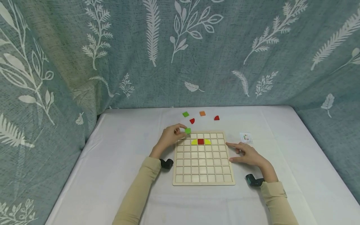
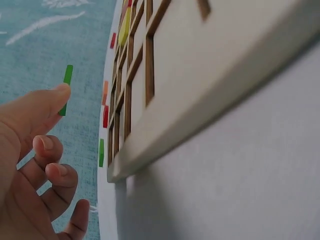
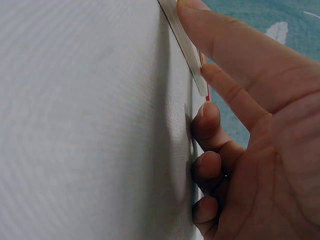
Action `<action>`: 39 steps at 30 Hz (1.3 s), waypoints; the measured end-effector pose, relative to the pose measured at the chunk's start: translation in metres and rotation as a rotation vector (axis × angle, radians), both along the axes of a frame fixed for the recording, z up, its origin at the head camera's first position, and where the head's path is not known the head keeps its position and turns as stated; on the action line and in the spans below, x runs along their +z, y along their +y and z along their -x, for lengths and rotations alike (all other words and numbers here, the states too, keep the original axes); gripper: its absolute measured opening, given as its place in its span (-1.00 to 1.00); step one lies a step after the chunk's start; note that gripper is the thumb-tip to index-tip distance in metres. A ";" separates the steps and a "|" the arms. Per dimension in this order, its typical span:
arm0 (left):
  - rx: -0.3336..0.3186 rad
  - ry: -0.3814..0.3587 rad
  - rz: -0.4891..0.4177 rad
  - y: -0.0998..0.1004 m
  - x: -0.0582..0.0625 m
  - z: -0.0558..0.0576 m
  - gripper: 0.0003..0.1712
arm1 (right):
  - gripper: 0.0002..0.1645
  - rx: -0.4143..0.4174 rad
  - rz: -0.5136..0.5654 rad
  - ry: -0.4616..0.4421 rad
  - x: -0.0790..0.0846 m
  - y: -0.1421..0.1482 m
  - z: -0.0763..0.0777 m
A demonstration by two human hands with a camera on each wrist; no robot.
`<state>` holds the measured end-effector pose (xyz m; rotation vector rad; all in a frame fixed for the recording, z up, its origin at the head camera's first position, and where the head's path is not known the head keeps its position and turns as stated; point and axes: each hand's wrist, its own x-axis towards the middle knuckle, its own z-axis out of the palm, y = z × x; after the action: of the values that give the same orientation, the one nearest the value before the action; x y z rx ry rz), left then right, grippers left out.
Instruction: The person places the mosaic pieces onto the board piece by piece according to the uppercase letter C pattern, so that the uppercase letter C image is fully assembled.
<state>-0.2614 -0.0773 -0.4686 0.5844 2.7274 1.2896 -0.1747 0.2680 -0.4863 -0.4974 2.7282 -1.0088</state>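
Observation:
Between thumb and forefinger my left hand (image 1: pixel 169 137) pinches a green square tile (image 2: pixel 68 75), raised over the top left corner of a wooden grid board (image 1: pixel 175 181). In the board's second row from the far edge a red square tile (image 1: pixel 200 142) lies between two yellow curved tiles (image 1: pixel 194 142). My right hand (image 1: pixel 247 154) rests beside the board, its extended thumb and forefinger touching the right edge; in the right wrist view the other fingers (image 3: pixel 207 165) are bent above the white cloth.
Beyond the board lie another green square tile (image 1: pixel 185 114), an orange square tile (image 1: pixel 202 113) and two red curved tiles (image 1: pixel 216 118). A small printed pattern card (image 1: pixel 246 137) lies right of the board. A patterned curtain (image 1: pixel 168 78) hangs behind the white-covered table (image 1: pixel 123 140).

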 end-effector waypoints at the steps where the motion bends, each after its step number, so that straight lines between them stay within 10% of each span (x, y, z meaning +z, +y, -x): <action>1: -0.002 -0.003 -0.002 0.001 0.000 -0.002 -0.69 | -0.17 -0.001 0.000 -0.003 0.000 0.000 0.000; 39: -0.085 0.057 0.183 0.017 0.003 -0.043 -0.73 | -0.16 -0.010 0.001 -0.013 -0.001 0.001 0.001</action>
<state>-0.2188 -0.0606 -0.4654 0.7202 2.7918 1.0059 -0.1758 0.2692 -0.4869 -0.4763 2.7208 -1.0129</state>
